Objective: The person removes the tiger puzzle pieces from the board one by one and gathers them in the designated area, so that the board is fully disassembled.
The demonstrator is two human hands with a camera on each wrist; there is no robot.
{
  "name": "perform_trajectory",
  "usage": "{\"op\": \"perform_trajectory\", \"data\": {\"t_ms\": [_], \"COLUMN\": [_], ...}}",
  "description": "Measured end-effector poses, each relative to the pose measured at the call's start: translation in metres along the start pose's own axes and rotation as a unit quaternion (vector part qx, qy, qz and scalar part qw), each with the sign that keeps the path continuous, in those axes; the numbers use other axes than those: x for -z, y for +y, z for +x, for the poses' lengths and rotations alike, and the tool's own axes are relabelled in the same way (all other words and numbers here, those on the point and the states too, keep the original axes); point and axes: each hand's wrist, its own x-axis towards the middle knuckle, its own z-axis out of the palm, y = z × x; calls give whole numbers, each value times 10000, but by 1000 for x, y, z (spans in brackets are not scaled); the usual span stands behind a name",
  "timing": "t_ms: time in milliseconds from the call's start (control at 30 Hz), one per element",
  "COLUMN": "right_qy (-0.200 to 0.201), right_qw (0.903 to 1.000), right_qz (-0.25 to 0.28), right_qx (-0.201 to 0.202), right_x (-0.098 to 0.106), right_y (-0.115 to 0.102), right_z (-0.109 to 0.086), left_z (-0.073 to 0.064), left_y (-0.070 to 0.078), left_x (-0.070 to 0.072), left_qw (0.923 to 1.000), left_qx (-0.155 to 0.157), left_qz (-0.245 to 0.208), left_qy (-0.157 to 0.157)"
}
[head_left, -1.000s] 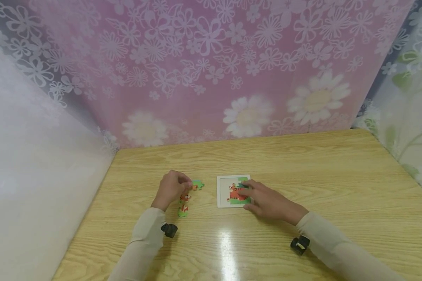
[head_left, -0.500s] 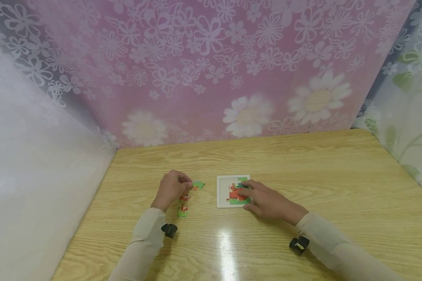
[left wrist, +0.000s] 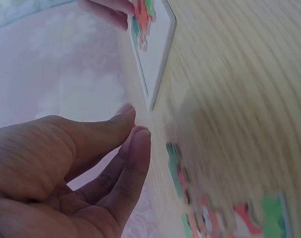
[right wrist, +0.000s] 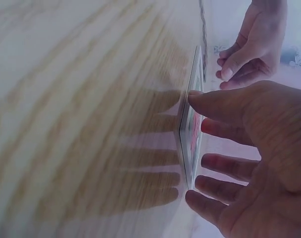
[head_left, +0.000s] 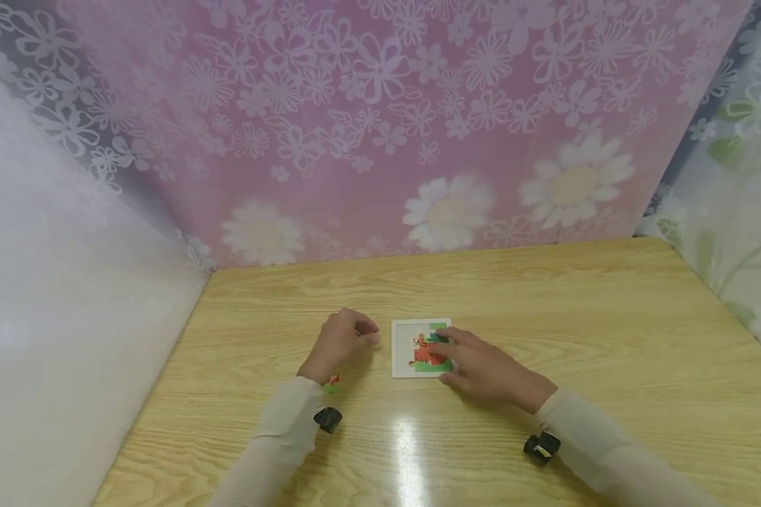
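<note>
My left hand (head_left: 341, 345) hovers just left of the white puzzle tray (head_left: 403, 369), its thumb and fingertips drawn close together. In the left wrist view nothing shows between those fingertips (left wrist: 140, 141). Below them lie loose jigsaw pieces: a teal-and-red one (left wrist: 175, 171), one with an orange animal face (left wrist: 207, 218) and a green-edged one (left wrist: 274, 218). From the head view, only the green-and-red piece (head_left: 332, 384) shows beside the left wrist. My right hand (head_left: 488, 362) rests at the tray's right side, fingers spread over the assembled tiger picture (head_left: 428, 352), thumb at the edge.
The wood-grain table (head_left: 545, 296) carries the tray and pieces. Behind it hangs a pink flowered curtain (head_left: 355, 141), with a pale sheet (head_left: 70, 303) on the left and a leafy one (head_left: 748, 246) on the right. Both wrists wear black cameras.
My left hand has moved right, away from the column of loose pieces and closer to the tray. My right hand stays in place on the tray.
</note>
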Motion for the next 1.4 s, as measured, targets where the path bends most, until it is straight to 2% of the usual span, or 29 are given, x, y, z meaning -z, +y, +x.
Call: {"op": "perform_trajectory", "data": {"t_ms": [200, 500, 767, 967, 1100, 1400], "right_qy": [86, 56, 128, 155, 143, 117], "right_qw": [9998, 9996, 9989, 9985, 9986, 9988], "right_qz": [-9, 24, -82, -62, -10, 4], "right_qx": [164, 293, 443, 512, 518, 478], "right_x": [0, -1, -2, -3, -4, -3], "right_y": [0, -1, 0, 1, 2, 1], "right_z": [-7, -11, -10, -10, -11, -10], "left_z": [10, 16, 20, 23, 25, 26], "left_y": [13, 25, 30, 32, 34, 35], "left_x": [-11, -29, -37, -44, -47, -49], "left_qw": [9995, 9985, 9975, 9964, 9960, 9970], "left_qx": [-146, -39, -123, 0, 95, 128], "left_qz": [24, 31, 9, -22, -36, 40], "left_qy": [-267, -543, -703, -852, -889, -760]}}
